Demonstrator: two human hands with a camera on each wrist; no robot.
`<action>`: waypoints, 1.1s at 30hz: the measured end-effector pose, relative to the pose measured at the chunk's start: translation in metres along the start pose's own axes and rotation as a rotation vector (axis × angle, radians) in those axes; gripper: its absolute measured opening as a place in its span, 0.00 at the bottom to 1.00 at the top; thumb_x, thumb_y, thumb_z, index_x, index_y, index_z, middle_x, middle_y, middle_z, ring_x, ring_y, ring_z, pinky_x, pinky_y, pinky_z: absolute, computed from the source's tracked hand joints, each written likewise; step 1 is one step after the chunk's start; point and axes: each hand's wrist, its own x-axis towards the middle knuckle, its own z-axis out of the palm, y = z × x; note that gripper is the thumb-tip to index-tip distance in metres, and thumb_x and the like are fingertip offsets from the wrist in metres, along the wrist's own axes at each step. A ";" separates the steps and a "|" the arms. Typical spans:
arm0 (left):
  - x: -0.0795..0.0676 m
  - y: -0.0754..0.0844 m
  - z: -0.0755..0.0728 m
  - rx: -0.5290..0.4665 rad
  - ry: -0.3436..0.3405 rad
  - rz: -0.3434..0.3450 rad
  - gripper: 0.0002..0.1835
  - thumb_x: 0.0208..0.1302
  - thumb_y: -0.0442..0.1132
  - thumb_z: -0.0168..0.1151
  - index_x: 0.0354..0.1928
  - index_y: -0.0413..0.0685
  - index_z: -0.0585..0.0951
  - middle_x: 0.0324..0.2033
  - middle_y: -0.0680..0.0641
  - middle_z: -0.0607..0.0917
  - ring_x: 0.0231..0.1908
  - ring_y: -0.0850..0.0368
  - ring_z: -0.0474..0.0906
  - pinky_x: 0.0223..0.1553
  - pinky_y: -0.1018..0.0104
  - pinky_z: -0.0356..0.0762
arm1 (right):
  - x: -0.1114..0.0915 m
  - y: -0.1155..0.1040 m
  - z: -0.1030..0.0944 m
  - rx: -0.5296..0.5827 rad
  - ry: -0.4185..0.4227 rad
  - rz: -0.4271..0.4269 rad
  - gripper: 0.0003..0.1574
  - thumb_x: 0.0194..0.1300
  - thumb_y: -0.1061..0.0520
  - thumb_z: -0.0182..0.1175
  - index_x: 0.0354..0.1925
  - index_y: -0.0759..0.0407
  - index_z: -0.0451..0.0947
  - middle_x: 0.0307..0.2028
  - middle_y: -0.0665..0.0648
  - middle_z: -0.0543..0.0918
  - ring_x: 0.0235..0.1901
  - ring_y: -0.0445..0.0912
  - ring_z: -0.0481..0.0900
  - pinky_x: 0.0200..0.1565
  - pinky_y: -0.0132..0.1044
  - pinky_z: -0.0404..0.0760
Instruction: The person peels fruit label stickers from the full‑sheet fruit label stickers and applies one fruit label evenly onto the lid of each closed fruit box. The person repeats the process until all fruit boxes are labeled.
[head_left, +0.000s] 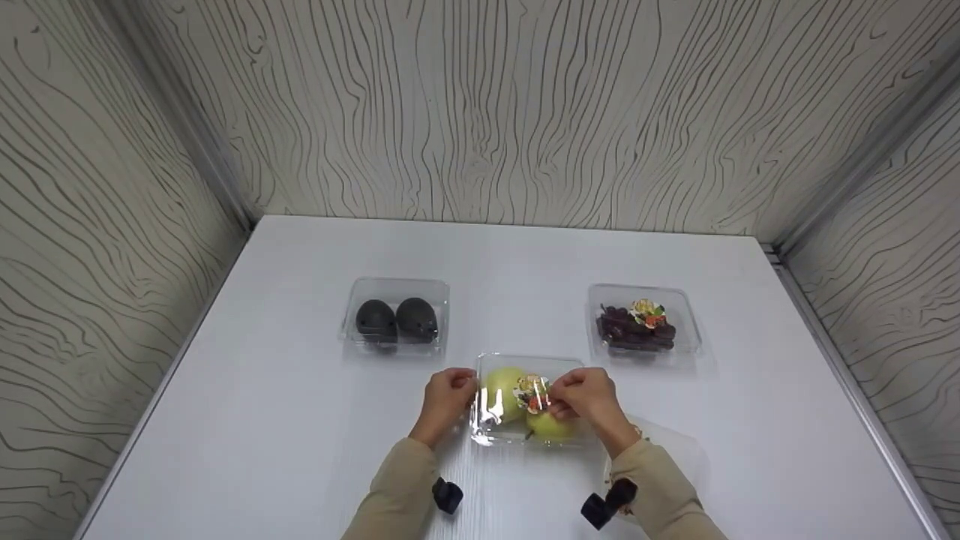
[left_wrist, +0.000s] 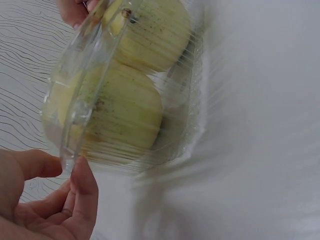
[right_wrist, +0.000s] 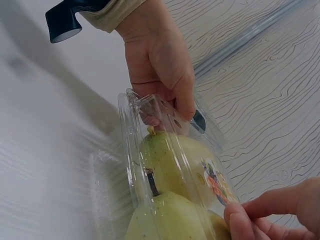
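Observation:
A clear plastic clamshell box [head_left: 480, 433] stands near the front middle of the table, holding two yellow-green pears [head_left: 504, 384]. Its lid lies over the fruit. On top of the lid is a round fruit-print sticker [head_left: 531, 393]. My left hand [head_left: 448, 397] pinches the box's rim at the left side; the left wrist view shows thumb and finger [left_wrist: 84, 187] meeting on that edge. At the sticker's right edge, my right hand [head_left: 589, 396] pinches with thumb and forefinger, seen closely in the right wrist view beside the sticker [right_wrist: 217, 182].
At the back left stands a clear box with two dark avocado-like fruits [head_left: 415, 319]. A clear box of dark grapes [head_left: 634, 334] at the back right bears a similar sticker [head_left: 648, 313]. A pale sheet [head_left: 675, 450] lies partly under my right forearm. Patterned walls border the table.

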 end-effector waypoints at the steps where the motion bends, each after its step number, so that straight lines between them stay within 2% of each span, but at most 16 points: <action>1: 0.000 0.000 0.000 0.001 0.000 0.002 0.15 0.62 0.33 0.57 0.46 0.28 0.80 0.35 0.36 0.86 0.28 0.62 0.79 0.32 0.71 0.80 | 0.000 0.000 0.000 -0.003 0.003 0.000 0.04 0.53 0.72 0.59 0.29 0.75 0.79 0.11 0.52 0.80 0.11 0.37 0.77 0.19 0.30 0.80; 9: 0.000 -0.001 0.001 -0.011 0.000 -0.031 0.14 0.62 0.34 0.58 0.46 0.29 0.80 0.34 0.38 0.85 0.28 0.62 0.78 0.32 0.71 0.80 | 0.001 0.001 0.002 -0.033 0.017 0.000 0.03 0.53 0.72 0.59 0.27 0.73 0.79 0.12 0.52 0.80 0.11 0.37 0.77 0.19 0.30 0.80; 20: 0.000 -0.001 0.001 0.012 0.029 -0.002 0.14 0.60 0.33 0.58 0.44 0.30 0.81 0.34 0.37 0.86 0.30 0.62 0.78 0.31 0.72 0.78 | 0.000 -0.001 0.003 -0.066 0.029 -0.023 0.02 0.50 0.72 0.60 0.25 0.74 0.79 0.11 0.53 0.80 0.09 0.37 0.76 0.18 0.30 0.80; 33: 0.001 0.000 0.001 0.034 0.029 -0.008 0.14 0.60 0.33 0.58 0.44 0.30 0.81 0.33 0.39 0.86 0.28 0.62 0.78 0.31 0.72 0.78 | 0.002 -0.003 0.004 -0.126 0.040 -0.034 0.04 0.51 0.70 0.65 0.23 0.71 0.80 0.09 0.51 0.79 0.08 0.36 0.75 0.18 0.31 0.79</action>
